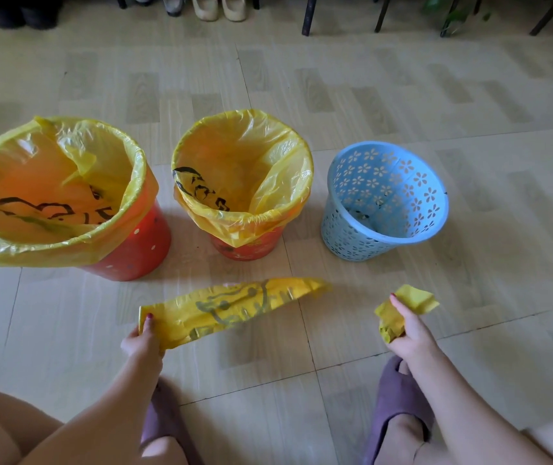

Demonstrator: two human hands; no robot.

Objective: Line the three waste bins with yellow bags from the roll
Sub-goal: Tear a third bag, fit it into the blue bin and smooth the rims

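Holding: left hand (142, 342) pinches limp flat bag (231, 305); right hand (409, 333) grips roll (394, 318).
Handling: I'd judge it featherlight, slippery; grasp the open edge.

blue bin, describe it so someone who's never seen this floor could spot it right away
Three bins stand in a row on the tiled floor ahead of the person. The blue bin is at the right end, beside the two red bins. Unlike them, it has flower-shaped cutouts and no yellow bag.
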